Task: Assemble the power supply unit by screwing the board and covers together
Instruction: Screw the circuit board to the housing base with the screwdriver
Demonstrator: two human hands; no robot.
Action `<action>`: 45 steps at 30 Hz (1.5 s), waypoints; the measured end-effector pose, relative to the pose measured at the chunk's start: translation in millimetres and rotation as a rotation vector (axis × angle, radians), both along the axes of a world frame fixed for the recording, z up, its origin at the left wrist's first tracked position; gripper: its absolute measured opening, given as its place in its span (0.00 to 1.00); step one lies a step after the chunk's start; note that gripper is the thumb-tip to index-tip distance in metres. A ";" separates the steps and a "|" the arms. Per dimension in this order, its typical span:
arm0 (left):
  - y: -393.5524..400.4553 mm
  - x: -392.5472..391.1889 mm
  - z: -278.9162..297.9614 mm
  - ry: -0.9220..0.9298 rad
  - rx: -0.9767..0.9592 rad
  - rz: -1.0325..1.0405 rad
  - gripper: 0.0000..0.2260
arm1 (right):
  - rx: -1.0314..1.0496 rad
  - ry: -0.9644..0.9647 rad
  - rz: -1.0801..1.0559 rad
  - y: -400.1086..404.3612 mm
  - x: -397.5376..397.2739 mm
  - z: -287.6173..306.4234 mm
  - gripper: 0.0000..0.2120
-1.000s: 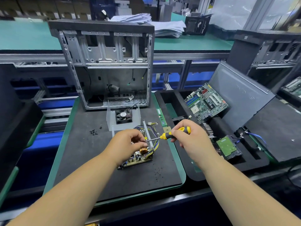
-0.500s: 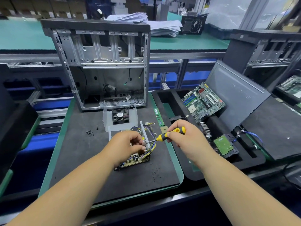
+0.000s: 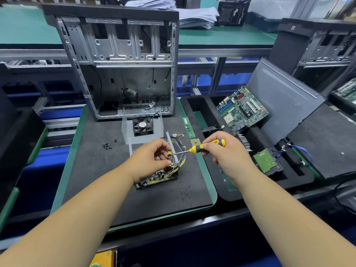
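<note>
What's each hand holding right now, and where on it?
The right hand grips the screwdriver by its yellow-black handle. The left hand pinches something tiny at the tip; I cannot tell what.

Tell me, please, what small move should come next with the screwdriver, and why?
Probably lower the screwdriver tip onto the power supply board. The right hand holds it nearly level, the left hand pinches at its tip, apparently seating a screw, and the tip is above the board, not yet in a hole.

Both bare forearms reach forward from the near edge. The left hand (image 3: 149, 158) curls its fingers, pinching near the right. The right hand (image 3: 227, 151) grips a yellow-and-black plastic-handled screwdriver (image 3: 207, 146), pointing left.
</note>
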State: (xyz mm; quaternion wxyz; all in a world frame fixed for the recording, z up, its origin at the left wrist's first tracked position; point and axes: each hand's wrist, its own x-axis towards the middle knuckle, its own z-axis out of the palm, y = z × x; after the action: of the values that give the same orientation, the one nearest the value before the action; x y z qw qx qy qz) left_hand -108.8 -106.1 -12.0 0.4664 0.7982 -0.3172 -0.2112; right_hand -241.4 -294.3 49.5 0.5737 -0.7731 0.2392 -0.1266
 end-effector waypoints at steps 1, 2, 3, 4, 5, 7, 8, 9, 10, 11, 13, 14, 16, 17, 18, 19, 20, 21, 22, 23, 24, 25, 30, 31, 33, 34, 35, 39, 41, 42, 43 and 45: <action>-0.4 -1.1 1.3 0.006 0.003 -0.017 0.15 | 0.001 0.001 -0.003 -0.4 -0.4 -0.3 0.01; -1.0 -2.1 2.8 0.014 0.005 -0.026 0.16 | 0.004 0.000 -0.005 -0.6 -0.3 -0.8 0.02; -1.3 -3.0 4.0 0.020 0.006 -0.028 0.17 | 0.007 0.002 -0.006 -1.1 -0.2 -1.3 0.02; -1.3 -3.7 4.9 0.020 0.011 -0.027 0.17 | 0.009 0.006 -0.007 -1.1 0.0 -1.7 0.02; -1.0 -4.1 5.3 0.014 0.019 -0.026 0.18 | 0.010 0.009 -0.007 -1.3 0.2 -2.1 0.01; 0.0 -4.8 4.3 -0.006 0.039 -0.029 0.18 | 0.011 0.004 -0.011 -1.9 0.7 -3.3 0.01; 0.6 -4.5 2.6 -0.022 0.049 -0.029 0.17 | 0.013 -0.002 -0.013 -2.0 0.6 -3.9 0.01; 1.3 -3.5 0.0 -0.051 0.066 -0.027 0.16 | 0.014 -0.005 -0.014 -2.1 0.2 -4.6 0.01; 2.0 -2.1 -3.1 -0.097 0.095 -0.020 0.16 | 0.015 -0.007 -0.012 -1.9 -0.3 -5.2 0.01; 2.7 0.0 -6.7 -0.163 0.142 -0.007 0.16 | 0.015 -0.007 -0.010 -1.8 -0.9 -5.8 0.01; 3.3 5.3 -13.4 -0.338 0.272 0.016 0.19 | -0.005 0.001 -0.006 -2.4 -1.9 -7.0 0.01; 2.6 7.6 -16.3 -0.429 0.341 0.018 0.24 | -0.030 0.013 -0.004 -3.0 -2.5 -7.6 0.02; -1.3 10.8 -22.0 -0.570 0.457 -0.010 0.34 | -0.091 0.050 0.010 -4.7 -4.6 -8.0 0.02; -4.1 12.1 -25.0 -0.621 0.516 -0.038 0.37 | -0.114 0.067 0.020 -5.4 -6.0 -8.2 0.03; -6.9 13.2 -28.2 -0.665 0.577 -0.070 0.39 | -0.131 0.082 0.029 -6.0 -6.9 -8.6 0.04; -9.9 14.6 -31.5 -0.706 0.638 -0.099 0.40 | -0.152 0.097 0.037 -6.6 -7.9 -8.8 0.04; -12.5 16.1 -34.4 -0.748 0.690 -0.124 0.41 | -0.178 0.115 0.045 -7.1 -8.6 -9.2 0.05; -14.8 17.6 -36.6 -0.789 0.728 -0.146 0.40 | -0.207 0.135 0.056 -7.3 -8.7 -9.9 0.04; -16.9 19.0 -38.1 -0.822 0.746 -0.167 0.39 | -0.234 0.153 0.068 -7.5 -8.4 -11.1 0.04; -18.8 20.3 -39.4 -0.843 0.747 -0.184 0.38 | -0.261 0.168 0.080 -7.4 -8.0 -12.7 0.04; -20.1 21.5 -40.6 -0.856 0.741 -0.195 0.37 | -0.282 0.180 0.090 -7.1 -7.1 -14.4 0.04; -21.4 22.6 -41.4 -0.869 0.736 -0.201 0.36 | -0.295 0.185 0.099 -6.7 -6.4 -15.9 0.04; -25.3 25.9 -41.9 -0.897 0.719 -0.222 0.31 | -0.334 0.188 0.149 -2.5 -1.4 -25.8 0.06; -25.8 26.7 -42.1 -0.886 0.708 -0.226 0.29 | -0.343 0.195 0.155 -1.3 -0.4 -28.7 0.06; -26.8 28.4 -42.7 -0.871 0.681 -0.228 0.26 | -0.383 0.216 0.181 1.5 2.1 -33.9 0.04; -27.1 29.2 -43.1 -0.864 0.672 -0.227 0.24 | -0.406 0.227 0.199 3.2 3.4 -35.9 0.04; -27.4 29.8 -43.6 -0.858 0.665 -0.225 0.23 | -0.427 0.237 0.219 5.2 4.6 -37.3 0.04; -27.4 33.0 -43.8 -0.808 0.637 -0.223 0.19 | -0.561 0.261 0.285 14.0 12.3 -41.9 0.03; -27.0 34.5 -44.7 -0.794 0.623 -0.218 0.18 | -0.634 0.264 0.301 17.9 16.5 -43.0 0.04; -26.9 34.9 -45.4 -0.792 0.618 -0.216 0.18 | -0.658 0.260 0.309 19.5 18.7 -43.4 0.04; -26.7 35.4 -45.8 -0.789 0.615 -0.214 0.18 | -0.673 0.255 0.319 20.9 20.7 -43.5 0.04; -26.6 35.6 -46.3 -0.779 0.610 -0.212 0.18 | -0.700 0.251 0.335 23.0 24.7 -43.4 0.04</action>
State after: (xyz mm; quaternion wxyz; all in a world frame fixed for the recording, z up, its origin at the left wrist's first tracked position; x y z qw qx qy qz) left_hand -73.2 -132.7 -58.3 0.0351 0.8811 -0.4708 -0.0270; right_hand -216.7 -271.4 6.0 0.2547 -0.9594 0.1205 -0.0095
